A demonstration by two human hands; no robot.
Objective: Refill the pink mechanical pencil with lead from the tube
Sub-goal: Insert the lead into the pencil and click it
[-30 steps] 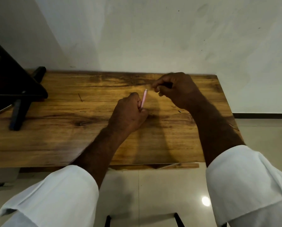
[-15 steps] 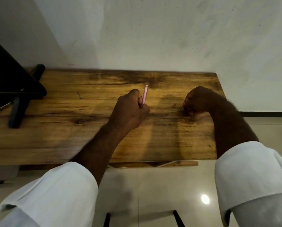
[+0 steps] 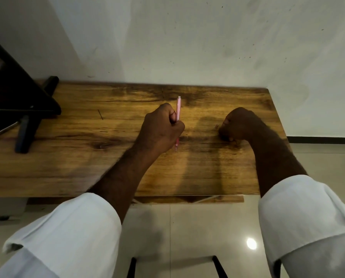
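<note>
- Pink mechanical pencil (image 3: 178, 109) stands nearly upright, gripped in the curled fingers (image 3: 172, 115) of the left hand (image 3: 160, 130). Its cap end points to 12 o'clock and its tip to 6 o'clock, low over the middle of the wooden table (image 3: 87, 157).
- That fist closes round the barrel, and the forearm runs back toward 7 o'clock into a rolled white sleeve (image 3: 71, 233).
- At 3 o'clock of it, the right hand (image 3: 240, 122) rests on the table with fingers curled under; whether they pinch anything cannot be told.
- Black stand (image 3: 25, 109) sits at 9 o'clock, on the table's end.
</note>
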